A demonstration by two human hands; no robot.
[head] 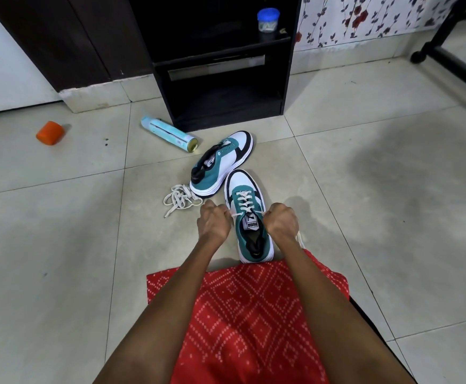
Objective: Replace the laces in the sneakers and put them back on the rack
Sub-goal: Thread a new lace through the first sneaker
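Hands were both curled into fists, the left hand (213,223) and the right hand (281,221) each gripping one end of the white lace (244,202) and drawing it sideways from the near sneaker (254,239), which stood upright on the floor (364,189) just ahead of the lap. A harder tug on one side would likely leave the ends uneven or drag the shoe askew, since nothing pinned it down. Farther out, the second sneaker (220,162) lay tipped and unlaced beside a loose lace (180,199), whose heap could knot when lifted, near the black rack (226,117).
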